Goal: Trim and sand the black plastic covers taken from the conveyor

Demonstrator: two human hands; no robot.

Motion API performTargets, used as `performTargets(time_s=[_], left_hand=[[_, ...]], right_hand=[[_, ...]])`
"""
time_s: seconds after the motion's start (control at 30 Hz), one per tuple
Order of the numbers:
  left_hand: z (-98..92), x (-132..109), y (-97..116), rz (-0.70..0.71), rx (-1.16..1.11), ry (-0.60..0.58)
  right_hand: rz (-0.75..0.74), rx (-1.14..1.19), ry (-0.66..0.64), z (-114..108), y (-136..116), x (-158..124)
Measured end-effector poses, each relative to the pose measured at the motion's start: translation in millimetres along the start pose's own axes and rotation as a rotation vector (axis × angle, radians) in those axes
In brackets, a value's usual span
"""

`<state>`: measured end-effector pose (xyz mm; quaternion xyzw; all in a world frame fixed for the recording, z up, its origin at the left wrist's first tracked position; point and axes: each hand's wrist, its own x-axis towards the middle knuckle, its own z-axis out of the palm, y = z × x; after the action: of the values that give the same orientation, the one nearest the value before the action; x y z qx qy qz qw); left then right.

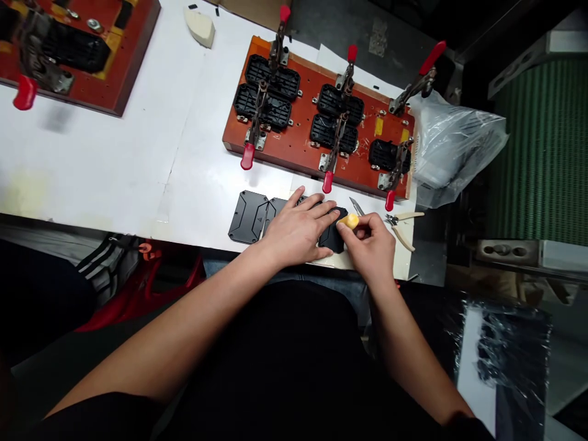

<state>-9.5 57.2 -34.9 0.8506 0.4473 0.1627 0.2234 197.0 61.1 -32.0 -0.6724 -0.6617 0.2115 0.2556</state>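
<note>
The rightmost black plate [335,236], flat and dark at the near edge of the table [138,184], seems mid-work; whether the leftmost plate [248,217], with its angular grooves, is finished cannot be told. The left hand [296,229] lies over the row, fingers spread, while the right hand's [374,248] fingers pinch a yellow tool [351,221]; farther off, black parts [278,113] sit clamped on a red fixture [303,138].
</note>
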Motion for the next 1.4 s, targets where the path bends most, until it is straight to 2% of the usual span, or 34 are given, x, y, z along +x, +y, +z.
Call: performTargets(time_s=[0.1, 0.17, 0.3, 0.47, 0.63, 0.8, 0.97, 1.17, 1.23, 1.3, 1.4], left_hand=[[0.4, 0, 0, 0.007, 0.019, 0.008], [1.3, 0, -1, 0.007, 0.022, 0.017], [3.4, -1, -2, 0.012, 0.022, 0.029], [4.9, 0, -2, 0.017, 0.040, 0.049], [5.7, -1, -2, 0.016, 0.040, 0.048], [3.7, -2, -2, 0.001, 0.022, 0.044], [-1.5, -3, -1, -0.009, -0.005, 0.014], [-6.1, 0, 1, -0.020, 0.039, -0.044], [-8.0, 1, 0, -0.011, 0.070, -0.066], [-10.2, 1, 0, -0.001, 0.103, -0.083], [-10.4, 4, 4, -0.001, 0.148, -0.092]], right_hand=[[-0.037, -0.031, 0.086, 0, 3, -6], [-0.050, -0.017, 0.096, -3, 4, -15], [0.014, 0.109, -0.040, -6, 6, -25], [-0.013, 0.103, 0.031, -8, 10, -17], [-0.051, 0.045, -0.127, -19, 12, -23], [-0.112, -0.029, -0.047, -20, 7, -19], [-0.070, 0.042, -0.171, -24, 1, -32], [-0.031, 0.109, -0.039, -15, -4, -14], [-0.017, 0.133, -0.073, -21, -2, -28], [0.031, 0.150, -0.119, -31, 3, -54], [0.184, 0.296, -0.041, -43, 10, -94]])
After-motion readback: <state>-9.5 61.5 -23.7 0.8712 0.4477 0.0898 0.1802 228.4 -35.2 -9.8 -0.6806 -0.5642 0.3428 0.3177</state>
